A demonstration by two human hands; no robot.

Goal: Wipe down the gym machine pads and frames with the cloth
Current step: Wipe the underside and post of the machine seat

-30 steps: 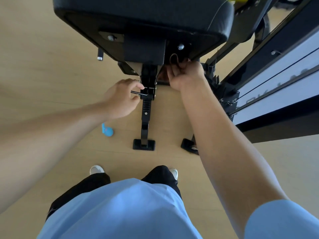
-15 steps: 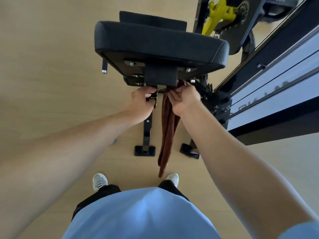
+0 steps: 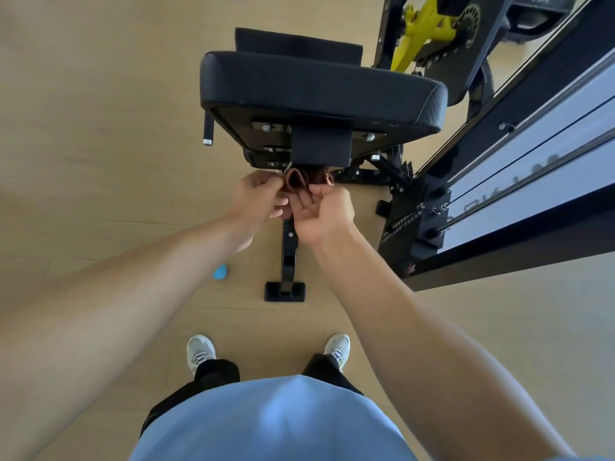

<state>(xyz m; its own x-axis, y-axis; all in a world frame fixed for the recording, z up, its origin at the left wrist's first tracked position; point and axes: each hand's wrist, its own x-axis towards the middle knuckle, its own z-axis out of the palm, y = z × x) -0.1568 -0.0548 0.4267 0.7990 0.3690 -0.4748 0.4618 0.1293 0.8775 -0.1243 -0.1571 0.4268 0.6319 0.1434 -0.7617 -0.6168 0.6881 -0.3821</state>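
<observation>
A black padded seat (image 3: 319, 86) of the gym machine juts toward me, with its black metal support post (image 3: 289, 257) running down to a foot on the floor. Just under the seat's front bracket a brown cloth (image 3: 301, 179) is bunched up between both hands. My left hand (image 3: 261, 196) pinches the cloth's left side with curled fingers. My right hand (image 3: 324, 211) grips its right side, thumb over the folds. Most of the cloth is hidden in the hands.
The machine's black frame with cables (image 3: 519, 181) runs along the right. A yellow lever part (image 3: 422, 23) sits at the back. A small blue object (image 3: 220, 271) lies on the wooden floor left of the post. My shoes (image 3: 199, 352) stand below.
I have drawn back and risen, so the seat looks smaller. The cloth, hanging long from my right hand half a second ago, is now gathered in both hands. My left hand left the post's pin.
</observation>
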